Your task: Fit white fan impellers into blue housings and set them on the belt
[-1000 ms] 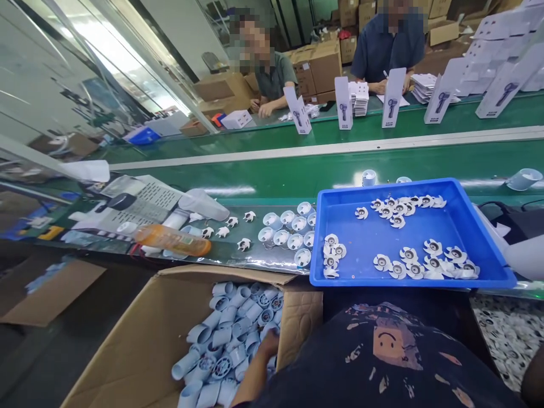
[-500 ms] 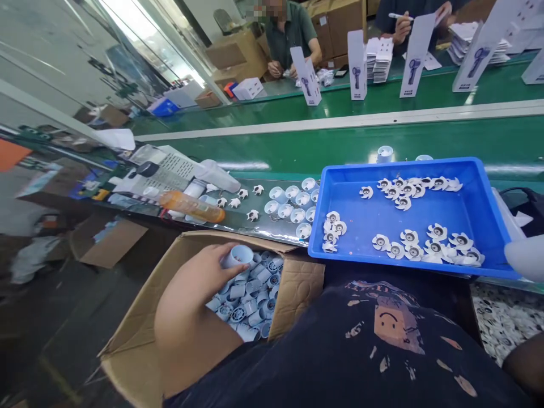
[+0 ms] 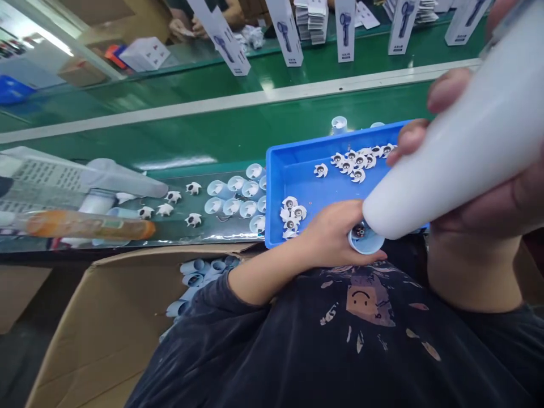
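Left hand (image 3: 334,233) at the chest, thumb and fingers wrapped round a light-blue cylindrical housing (image 3: 366,243), its mouth facing up, dark metal part visible inside. Right hand (image 3: 495,207) higher, fingers curled round a thick white round-ended cylinder (image 3: 450,141), held aslant; its lower end overlaps the housing's rim in view, contact cannot be told. Both sit by the near edge of a blue tray (image 3: 312,195) bearing white fan impellers (image 3: 357,161) in clusters. Left of tray: upright housings with impellers inside, then five loose impellers and an orange-filled bottle (image 3: 91,225) on its side. Below, a cardboard carton (image 3: 102,323) with more housings, partly hidden by the arm.
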### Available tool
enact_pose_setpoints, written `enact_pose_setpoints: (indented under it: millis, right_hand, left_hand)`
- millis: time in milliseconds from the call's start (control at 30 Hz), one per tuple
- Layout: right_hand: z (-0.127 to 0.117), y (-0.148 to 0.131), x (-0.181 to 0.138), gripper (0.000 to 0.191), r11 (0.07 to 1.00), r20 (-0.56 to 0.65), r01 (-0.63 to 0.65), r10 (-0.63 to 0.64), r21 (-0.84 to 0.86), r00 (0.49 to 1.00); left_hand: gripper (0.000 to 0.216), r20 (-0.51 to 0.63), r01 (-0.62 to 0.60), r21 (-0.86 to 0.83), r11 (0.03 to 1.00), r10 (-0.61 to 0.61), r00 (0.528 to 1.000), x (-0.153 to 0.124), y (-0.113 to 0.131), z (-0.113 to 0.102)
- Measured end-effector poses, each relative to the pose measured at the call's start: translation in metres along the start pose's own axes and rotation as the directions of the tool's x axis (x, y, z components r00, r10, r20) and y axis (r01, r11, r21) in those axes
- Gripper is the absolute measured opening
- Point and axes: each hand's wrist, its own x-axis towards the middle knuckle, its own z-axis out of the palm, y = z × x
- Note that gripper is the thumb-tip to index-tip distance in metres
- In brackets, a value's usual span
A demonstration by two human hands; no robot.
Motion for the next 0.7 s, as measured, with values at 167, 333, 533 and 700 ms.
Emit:
enact_pose_setpoints:
  millis: [167,333,533,700]
  right_hand:
    - [-0.028,0.039,-0.006,0.086,0.991,0.101,-0.01,-0.004,0.137,0.995]
    - [-0.015,0.018,-0.012,0.09,0.999,0.004,0.018,-0.018,-0.027,1.0]
    - [0.013,0.002,-0.018,0.092,0.983,-0.243,0.071,-0.028,0.17,0.97]
    - [0.01,0.004,-0.018,0.091,0.972,-0.284,0.073,-0.007,0.224,0.959]
  left_hand:
    - [0.032,-0.043,-0.009,-0.078,0.997,0.006,0.999,0.003,0.009,0.006]
    - [0.03,-0.03,-0.017,-0.109,0.994,0.014,0.999,0.002,0.007,0.006]
    - [0.03,0.062,0.054,-0.089,0.995,-0.049,0.997,0.004,0.01,0.001]
    - [0.033,0.041,0.049,-0.065,0.997,-0.046,0.998,0.004,0.008,0.002]
